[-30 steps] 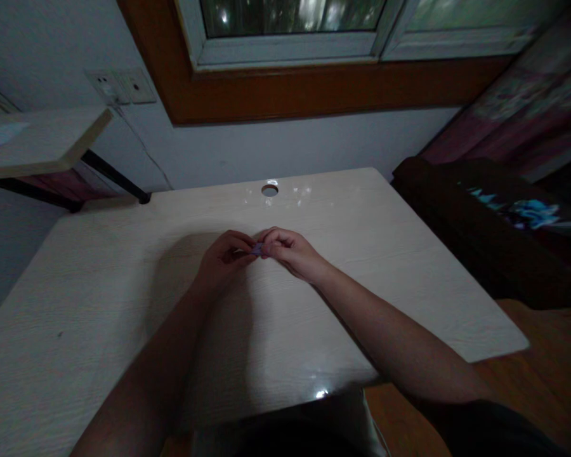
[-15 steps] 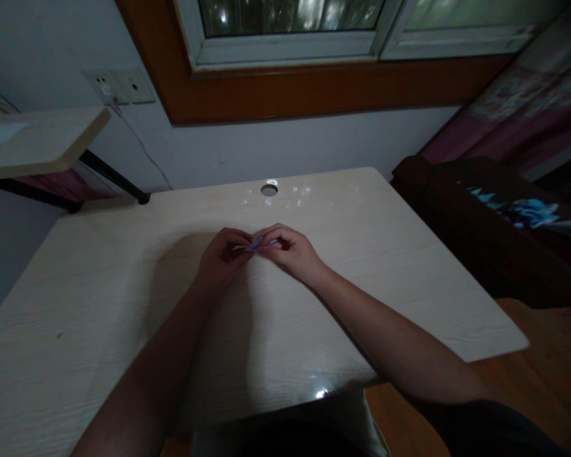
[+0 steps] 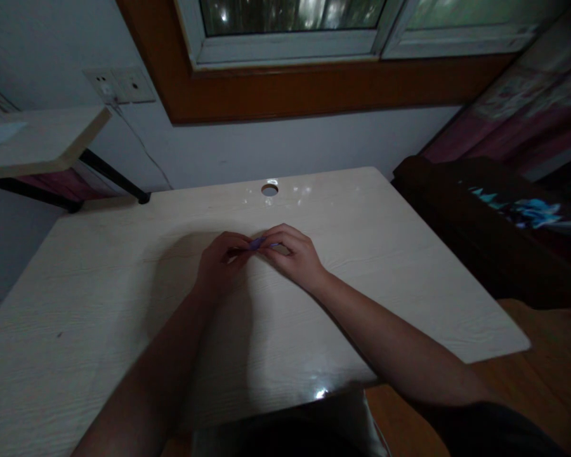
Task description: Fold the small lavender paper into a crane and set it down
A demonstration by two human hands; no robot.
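Note:
My left hand (image 3: 221,263) and my right hand (image 3: 292,254) meet over the middle of a pale wooden desk (image 3: 99,304). Between their fingertips sits a small purple folded paper piece (image 3: 257,243), pinched from both sides. Both hands have their fingers curled in on it. Most of the paper is hidden by the fingers, so its shape is unclear. The room is dim.
A round cable hole (image 3: 269,189) lies near the desk's far edge. A wall socket (image 3: 120,86) and a window (image 3: 290,25) are behind. A side shelf (image 3: 33,143) stands at the left, a dark bed frame (image 3: 485,216) at the right.
The hands have stayed together at the same spot. The fingers have shifted slightly on the purple piece, which now shows a little more above the fingertips.

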